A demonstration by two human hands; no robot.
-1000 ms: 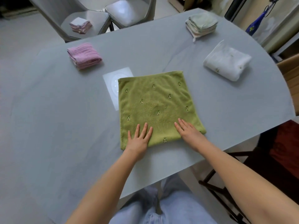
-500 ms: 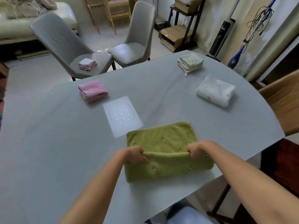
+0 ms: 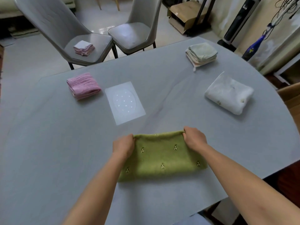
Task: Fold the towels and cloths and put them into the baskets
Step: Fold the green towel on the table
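Green terry towel (image 3: 164,157) lies folded once, our left hand (image 3: 124,146) and right hand (image 3: 194,138) pinching its far corners; three folded bundles wait, no baskets visible.

We cannot see the fingertips of either hand: the left hand (image 3: 123,146) and right hand (image 3: 194,138) curl over the far corners of the green towel (image 3: 164,157), and our left forearm covers its near left part. Both chairs (image 3: 55,28) are cut off at the top edge. The towel's small printed figures are too small to name.
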